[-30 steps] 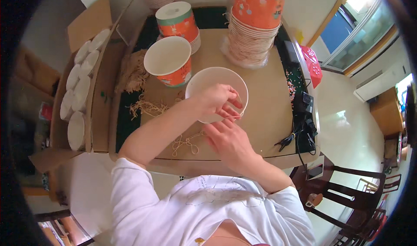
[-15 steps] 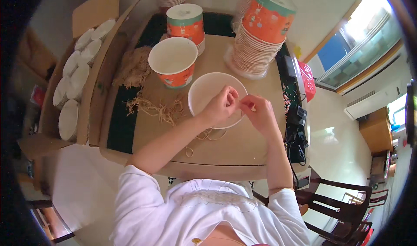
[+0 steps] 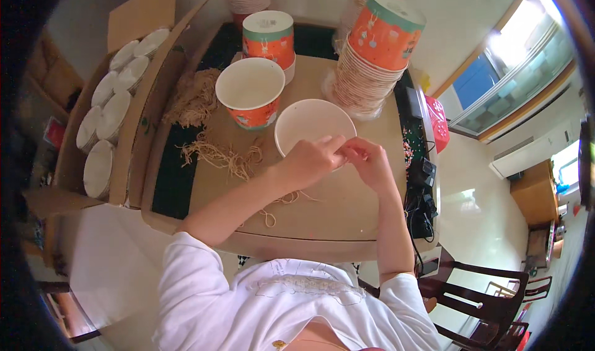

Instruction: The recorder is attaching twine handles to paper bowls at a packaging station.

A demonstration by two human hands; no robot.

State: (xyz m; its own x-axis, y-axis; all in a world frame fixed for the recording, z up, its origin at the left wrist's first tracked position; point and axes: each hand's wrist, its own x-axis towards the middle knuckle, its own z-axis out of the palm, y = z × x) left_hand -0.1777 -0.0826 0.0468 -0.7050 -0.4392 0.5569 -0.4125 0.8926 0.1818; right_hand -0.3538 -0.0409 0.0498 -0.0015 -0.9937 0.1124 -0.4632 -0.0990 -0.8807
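My left hand (image 3: 312, 163) and my right hand (image 3: 370, 164) meet fingertip to fingertip over the near right rim of a wide paper bowl (image 3: 304, 116), pale inside. Both are closed in a pinch. Whatever lies between the fingers is too small and hidden to make out. Thin loose twine (image 3: 268, 218) trails on the table below my left wrist. Left of the bowl is a tangle of tan twine strands (image 3: 223, 157), with a thicker twine bundle (image 3: 193, 100) behind it. An upright orange paper bucket (image 3: 253, 114) with a pale inside stands just behind the bowl's left side.
Upside-down orange and green buckets top a tall stack (image 3: 387, 31) at back right and a shorter stack (image 3: 268, 38) at back left. An open cardboard box (image 3: 145, 112) of white cups stands at left. Black cables and adapters (image 3: 424, 183) line the table's right edge, near a dark chair (image 3: 483, 289).
Both hands have come slightly lower and nearer to me, and the left hand has turned so that its back covers more of its fingers. The fingertips are now closer together.
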